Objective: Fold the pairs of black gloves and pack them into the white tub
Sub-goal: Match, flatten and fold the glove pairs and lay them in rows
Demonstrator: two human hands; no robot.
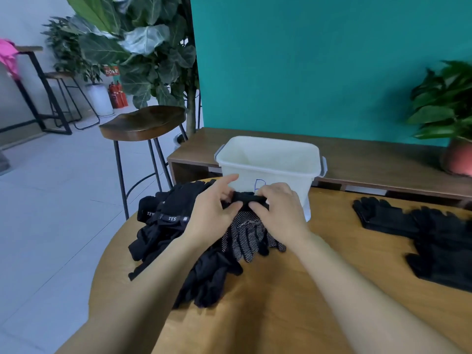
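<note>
On tbl point(281, 302): 1 tub point(268, 169), 2 glove piles point(163, 226) point(439, 238)

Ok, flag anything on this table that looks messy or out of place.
The glove pile beside the white tub is a loose tangle, and a few gloves seem to droop over the table's left edge. Nothing looks spilled or damaged.

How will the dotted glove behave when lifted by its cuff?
Probably floppy: the dotted glove drapes limply below the cuff that the left hand and right hand pinch. Likely light: a pinch alone holds it. Its dots should resist slipping.
</note>
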